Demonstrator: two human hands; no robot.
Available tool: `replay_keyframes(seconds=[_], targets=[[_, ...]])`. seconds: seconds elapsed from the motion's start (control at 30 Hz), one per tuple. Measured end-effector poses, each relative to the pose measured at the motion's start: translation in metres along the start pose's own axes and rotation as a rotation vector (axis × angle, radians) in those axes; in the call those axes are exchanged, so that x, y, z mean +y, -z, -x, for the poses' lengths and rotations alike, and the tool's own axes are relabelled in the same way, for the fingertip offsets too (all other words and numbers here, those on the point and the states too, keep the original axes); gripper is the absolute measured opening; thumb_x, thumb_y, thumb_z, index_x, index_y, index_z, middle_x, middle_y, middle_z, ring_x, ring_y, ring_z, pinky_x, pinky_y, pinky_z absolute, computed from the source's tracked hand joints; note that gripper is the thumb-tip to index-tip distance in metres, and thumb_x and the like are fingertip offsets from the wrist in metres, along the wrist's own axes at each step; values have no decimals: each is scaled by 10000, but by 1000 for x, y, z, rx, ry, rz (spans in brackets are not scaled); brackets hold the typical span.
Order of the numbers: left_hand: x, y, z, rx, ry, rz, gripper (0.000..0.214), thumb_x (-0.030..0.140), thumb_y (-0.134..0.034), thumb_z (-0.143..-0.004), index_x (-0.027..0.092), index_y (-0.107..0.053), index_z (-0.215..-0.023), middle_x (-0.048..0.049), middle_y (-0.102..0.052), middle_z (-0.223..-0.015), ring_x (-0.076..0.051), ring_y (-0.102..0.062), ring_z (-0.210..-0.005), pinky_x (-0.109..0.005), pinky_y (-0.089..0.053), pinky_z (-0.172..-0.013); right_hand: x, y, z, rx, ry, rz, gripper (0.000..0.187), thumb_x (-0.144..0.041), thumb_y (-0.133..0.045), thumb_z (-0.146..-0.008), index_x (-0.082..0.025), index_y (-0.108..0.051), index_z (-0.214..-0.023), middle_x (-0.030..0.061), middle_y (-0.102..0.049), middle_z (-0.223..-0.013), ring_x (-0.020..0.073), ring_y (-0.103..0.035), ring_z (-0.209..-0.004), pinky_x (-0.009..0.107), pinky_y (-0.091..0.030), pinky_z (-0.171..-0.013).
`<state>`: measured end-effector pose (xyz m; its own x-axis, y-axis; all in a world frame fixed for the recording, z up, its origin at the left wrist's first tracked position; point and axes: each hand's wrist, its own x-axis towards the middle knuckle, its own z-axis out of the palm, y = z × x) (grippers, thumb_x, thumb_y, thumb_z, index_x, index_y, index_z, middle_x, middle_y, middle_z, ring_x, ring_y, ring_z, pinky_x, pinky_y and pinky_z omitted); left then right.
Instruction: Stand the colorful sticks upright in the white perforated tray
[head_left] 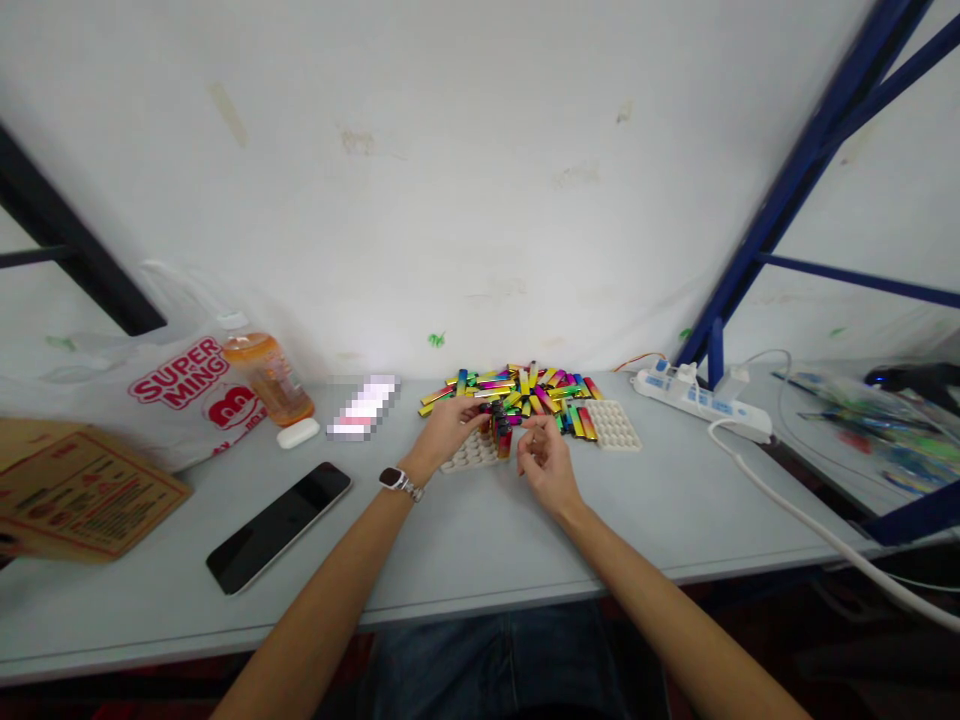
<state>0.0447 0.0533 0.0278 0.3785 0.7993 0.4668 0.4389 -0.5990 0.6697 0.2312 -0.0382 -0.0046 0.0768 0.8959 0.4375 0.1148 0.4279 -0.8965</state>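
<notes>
My left hand (450, 425) pinches a bunch of iridescent sticks (501, 432) upright over the near white tray (471, 455); right hand (541, 462) half-open beside it. Best to seat one stick per hole, keeping them vertical. Pile (525, 388) just behind.

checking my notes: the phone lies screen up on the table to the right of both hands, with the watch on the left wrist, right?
Not quite: the head view shows the phone lying to the left of both hands, near the left hand. It is screen up on the table, and the watch is on the left wrist.
</notes>
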Motion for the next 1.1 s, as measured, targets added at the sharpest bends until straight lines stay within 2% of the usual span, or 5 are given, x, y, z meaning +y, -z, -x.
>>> replay_keyframes(seconds=[0.2, 0.33, 0.5, 0.7, 1.1], targets=[[0, 3, 2, -24, 9, -1, 245, 287, -675, -873, 195, -766, -1081, -59, -793, -915, -230, -736, -791, -386, -618, -793, 3, 4, -7, 57, 3, 52, 241, -197, -561, -765, -231, -486, -992, -69, -511, -681, 119, -465, -539, 233, -340, -489], [1, 3, 3, -26, 39, 2, 221, 275, -687, -856, 182, -763, -1042, -67, -783, -890, -234, -742, -797, -393, -621, -802, 5, 17, -26, 99, 20, 313, 141, -185, -529, -793, -216, -547, -928, -30, -575, -739, 147, -543, -628, 267, -427, -615], [5, 3, 9, 21, 24, -15, 368, 265, -713, -806, 181, -709, -1164, -88, -774, -1021, -242, -738, -910, -397, -618, -827, -3, 31, -63, -142, 26, 862, 252, -195, -531, -861, -207, -695, -1053, 82, -641, -1044, 230, -617, -903, 329, -471, -785], [19, 9, 22, 164, -33, -67, 281, 290, -603, -895, 183, -676, -1145, -93, -755, -1058, -208, -716, -897, -355, -598, -785, -13, 20, -102, -492, 194, 1260, 424, -163, -570, -869, -209, -686, -1274, 171, -562, -1339, 345, -457, -1291, 480, -342, -1063], [17, 12, 27, 156, -57, -87, 166, 290, -575, -921, 195, -690, -993, -56, -722, -940, -186, -685, -840, -302, -567, -699, -18, 18, -118, -657, 344, 1339, 298, -197, -629, -841, -181, -727, -1122, 147, -673, -1231, 352, -463, -1263, 502, -281, -1061]])
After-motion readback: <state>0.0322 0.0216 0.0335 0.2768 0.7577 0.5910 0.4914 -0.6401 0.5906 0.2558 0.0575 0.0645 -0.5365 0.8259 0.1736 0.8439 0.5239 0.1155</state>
